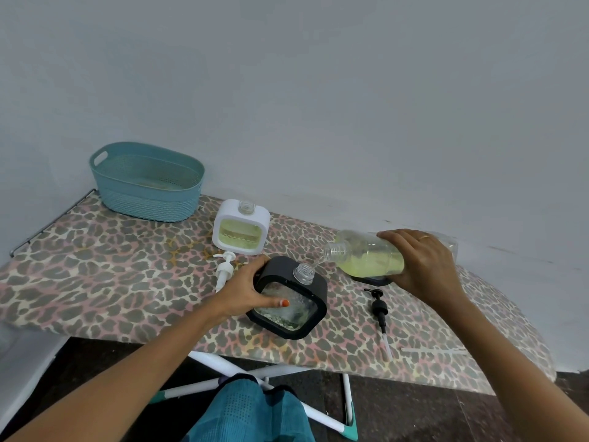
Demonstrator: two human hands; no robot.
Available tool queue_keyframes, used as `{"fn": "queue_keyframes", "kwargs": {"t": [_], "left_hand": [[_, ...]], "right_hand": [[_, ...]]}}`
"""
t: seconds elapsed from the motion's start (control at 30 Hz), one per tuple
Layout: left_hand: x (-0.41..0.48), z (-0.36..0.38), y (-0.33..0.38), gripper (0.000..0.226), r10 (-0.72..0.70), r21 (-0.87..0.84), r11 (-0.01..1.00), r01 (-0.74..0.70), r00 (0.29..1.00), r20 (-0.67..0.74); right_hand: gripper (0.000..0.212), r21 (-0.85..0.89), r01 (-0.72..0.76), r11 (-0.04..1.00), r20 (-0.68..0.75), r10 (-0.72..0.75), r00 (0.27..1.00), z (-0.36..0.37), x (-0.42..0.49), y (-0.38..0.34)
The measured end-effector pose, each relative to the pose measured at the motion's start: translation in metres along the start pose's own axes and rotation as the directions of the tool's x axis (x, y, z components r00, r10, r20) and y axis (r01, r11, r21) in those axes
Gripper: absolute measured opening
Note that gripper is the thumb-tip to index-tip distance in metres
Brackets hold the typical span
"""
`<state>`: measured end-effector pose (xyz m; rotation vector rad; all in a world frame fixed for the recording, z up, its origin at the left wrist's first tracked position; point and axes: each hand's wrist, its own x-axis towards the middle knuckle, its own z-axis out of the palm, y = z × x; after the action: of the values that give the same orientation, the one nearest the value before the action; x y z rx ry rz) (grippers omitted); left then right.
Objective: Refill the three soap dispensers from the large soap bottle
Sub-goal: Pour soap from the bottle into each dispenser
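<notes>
Right fingers (398,242) grip bottle (366,258), left fingers (253,268) dispenser (315,296)

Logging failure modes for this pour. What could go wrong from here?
1. The bottle feeds a thin stream into the narrow neck of the black dispenser; a wobble of the right hand could spill soap on the cover.
2. The left hand alone steadies that dispenser; it might slip.
3. The white dispenser stands uncapped nearby; a knock may spill it.

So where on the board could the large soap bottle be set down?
Widest bare patch: the left of the board, bordered by the teal basket, the white pump and the near edge. Crowded from the white dispenser and black dispenser rightward to the black pump.
</notes>
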<state>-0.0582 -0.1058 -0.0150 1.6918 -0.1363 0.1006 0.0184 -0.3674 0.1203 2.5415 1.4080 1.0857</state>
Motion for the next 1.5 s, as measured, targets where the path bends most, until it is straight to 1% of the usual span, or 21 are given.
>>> {"fn": "queue_keyframes", "kwargs": {"t": [0.37,0.73,0.9,1.1,1.23,1.43,1.5], "left_hand": [[0.0009,0.0011,-0.0037,0.082,0.009,0.001,1.0,-0.009,1.0,-0.004],[0.0009,0.0019,-0.0036,0.083,0.003,-0.008,1.0,-0.003,1.0,-0.006],[0.0005,0.0024,-0.0052,0.082,0.0,0.002,1.0,0.0,1.0,-0.004],[0.0001,0.003,-0.0051,0.083,-0.007,0.018,1.0,0.008,1.0,-0.004],[0.0003,0.0034,-0.004,0.082,-0.007,0.021,1.0,0.007,1.0,-0.008],[-0.0002,0.004,-0.0053,0.083,-0.004,0.001,1.0,0.004,1.0,-0.014],[-0.0001,0.0042,-0.0052,0.082,-0.005,0.007,1.0,0.006,1.0,-0.01]], "right_hand": [[0.05,-0.007,-0.006,1.0,0.018,0.006,1.0,-0.0021,0.0023,0.0004],[0.053,-0.016,0.009,1.0,0.021,-0.009,1.0,-0.0034,0.0039,-0.002],[0.046,-0.03,-0.003,1.0,0.024,0.004,1.0,-0.002,0.0028,0.0006],[0.049,-0.007,-0.008,1.0,0.021,0.008,1.0,-0.0004,0.0002,0.0028],[0.042,-0.016,0.001,1.0,0.008,-0.001,1.0,0.0005,0.0006,0.0029],[0.052,-0.015,0.014,1.0,-0.011,-0.014,1.0,-0.002,0.0018,0.0002],[0.052,-0.016,0.012,1.0,-0.01,-0.012,1.0,-0.0019,0.0014,0.0008]]}}
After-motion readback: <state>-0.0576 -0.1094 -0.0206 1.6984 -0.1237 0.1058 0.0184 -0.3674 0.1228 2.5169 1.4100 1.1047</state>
